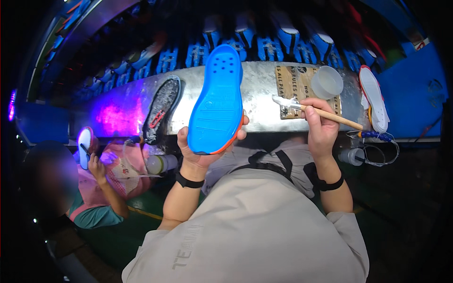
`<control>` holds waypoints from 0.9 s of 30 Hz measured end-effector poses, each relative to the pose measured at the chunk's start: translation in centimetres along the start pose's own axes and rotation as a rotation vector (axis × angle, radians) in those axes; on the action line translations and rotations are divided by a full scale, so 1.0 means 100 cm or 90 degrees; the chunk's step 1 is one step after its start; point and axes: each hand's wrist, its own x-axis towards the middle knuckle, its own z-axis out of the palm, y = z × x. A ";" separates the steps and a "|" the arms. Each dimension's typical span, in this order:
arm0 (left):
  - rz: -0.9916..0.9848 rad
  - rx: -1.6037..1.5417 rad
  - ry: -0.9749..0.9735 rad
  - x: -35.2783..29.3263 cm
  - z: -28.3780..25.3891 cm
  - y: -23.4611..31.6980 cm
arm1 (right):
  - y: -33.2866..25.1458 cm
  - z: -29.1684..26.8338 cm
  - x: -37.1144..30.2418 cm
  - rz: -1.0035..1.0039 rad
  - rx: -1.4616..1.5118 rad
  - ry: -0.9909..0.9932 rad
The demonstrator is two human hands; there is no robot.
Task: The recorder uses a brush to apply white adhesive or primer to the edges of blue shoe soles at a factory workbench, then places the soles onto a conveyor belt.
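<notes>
Head view: a bright blue, moulded shoe sole with an orange edge (216, 101) stands raised above the grey metal bench (262, 78), its broad end low in the left hand (196, 155) and its narrow, dimpled end pointing away. It looks light and springy — probably a rubbery foam that bends a little but holds its shape, and is unlikely to break. Its smooth face could turn slippery if wet, so the side edges near the broad end seem the safest hold, leaving the wide faces free.

The left hand grips just there: the thumb lies along the left edge, and the fingers curl round from beneath, their tips showing at the right edge, parted by roughly the sole's width. The right hand (322, 125) pinches a pale wooden-handled brush (342, 119) between thumb and curled fingers, nearly closed on the handle. Its whitish bristles sit over the brown printed cardboard (290, 75) — well apart from the sole, and near a translucent plastic cup (327, 83).
</notes>
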 end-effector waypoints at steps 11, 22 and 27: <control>-0.007 0.159 0.034 -0.010 0.023 0.019 | 0.117 -0.053 -0.011 -0.084 -0.332 0.052; 0.127 0.589 -0.265 0.093 0.144 0.188 | 0.107 -0.044 -0.006 -0.109 -0.328 0.035; 0.441 0.428 0.037 0.197 0.179 0.281 | 0.109 -0.047 -0.003 -0.090 -0.319 0.056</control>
